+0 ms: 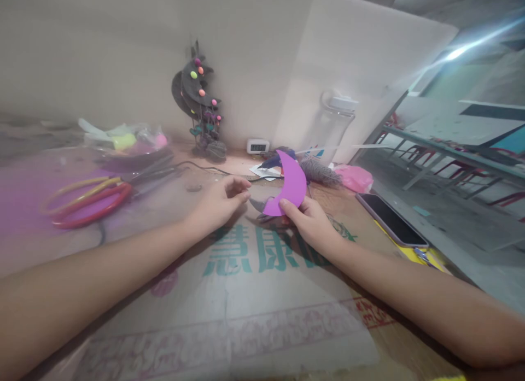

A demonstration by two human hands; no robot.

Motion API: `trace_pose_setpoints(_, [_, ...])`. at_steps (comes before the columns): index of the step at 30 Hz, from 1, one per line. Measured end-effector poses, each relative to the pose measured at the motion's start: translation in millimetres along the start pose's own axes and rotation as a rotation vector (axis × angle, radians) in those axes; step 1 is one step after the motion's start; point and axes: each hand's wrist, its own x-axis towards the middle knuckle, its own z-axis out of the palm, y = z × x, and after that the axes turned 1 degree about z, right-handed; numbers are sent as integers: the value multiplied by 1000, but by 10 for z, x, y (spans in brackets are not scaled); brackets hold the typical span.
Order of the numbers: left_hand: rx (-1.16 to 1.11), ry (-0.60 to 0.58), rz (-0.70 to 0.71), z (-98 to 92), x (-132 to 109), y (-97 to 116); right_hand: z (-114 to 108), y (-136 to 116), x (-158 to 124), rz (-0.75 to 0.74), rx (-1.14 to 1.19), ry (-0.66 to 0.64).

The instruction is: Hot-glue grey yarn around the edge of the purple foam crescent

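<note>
A purple crescent point(294, 181) is pinched at its lower part by my right hand point(309, 220), thumb on its front face. Behind its lower tip shows a dark grey piece point(257, 205), partly hidden. To the left, my left hand point(225, 200) is raised above the printed cardboard point(229, 304) with thumb and fingers curved and a small gap between them; nothing shows in it. Scissors with red and yellow handles point(92, 203) lie to the left of my left hand, blurred.
At the back stand a dark crescent ornament with coloured balls point(197, 91), a small digital clock point(258, 146) and a clear bottle point(330, 132). A bowl of bits point(131, 151) is back left. A phone point(392, 220) and pink plastic point(356, 177) lie right.
</note>
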Motion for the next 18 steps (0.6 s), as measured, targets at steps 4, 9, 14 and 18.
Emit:
trace_pose_setpoints(4, [-14, -23, 20, 6, -18, 27, 3, 8, 0, 11, 24, -21])
trace_pose_setpoints(9, [-68, -54, -8, 5, -36, 49, 1, -6, 1, 7, 6, -33])
trace_pose_setpoints(14, [-92, -58, -91, 12, -56, 100, 7, -7, -1, -5, -3, -26])
trace_pose_setpoints(18, [-53, -64, -107, 20, -55, 89, 2, 7, 3, -11, -29, -26])
